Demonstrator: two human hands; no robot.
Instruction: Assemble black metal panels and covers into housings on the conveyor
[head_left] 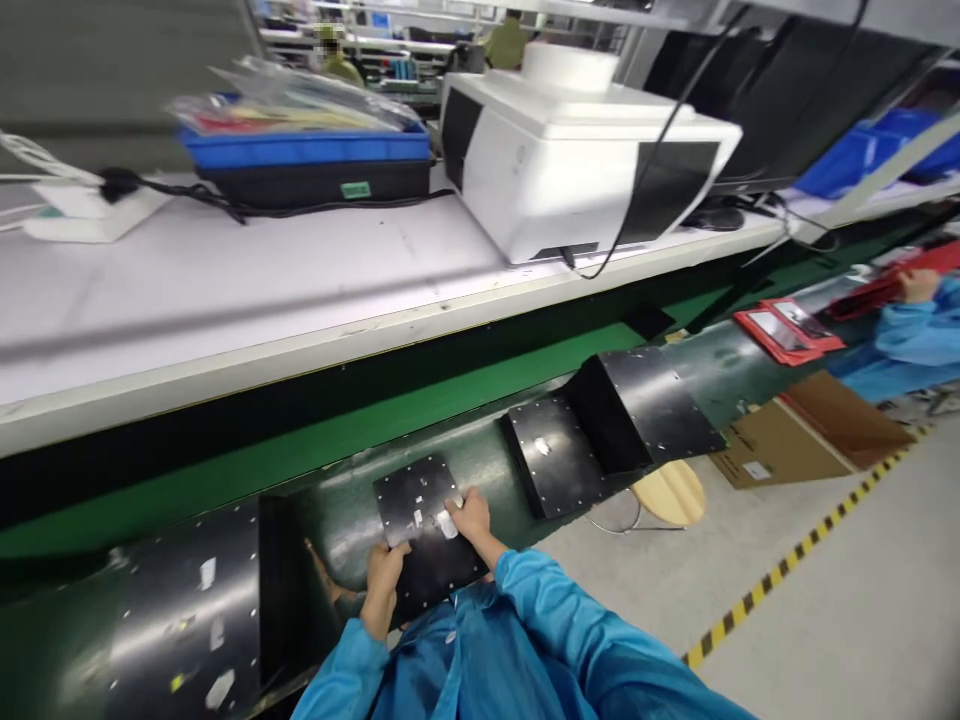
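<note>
Grasping with the left hand (385, 572), thumb on top, the left edge of a flat, black, rectangular panel (420, 510) with small light studs and white labels. Grasping the same panel also with the right hand (471, 515) at its right side, close to one white label (448, 525). Holding it in front of the body, over the glossy dark green bench (341, 520). Not possible to tell the contact between panel and bench. To the left, on the bench, seeing a big black studded case (187, 610) with torn labels. To the right, seeing a low black studded box (559, 455) and, beyond it, a taller black box (664, 405). Farther right, noticing red flat frames (787, 332), near a co-worker's blue sleeve (919, 335).
</note>
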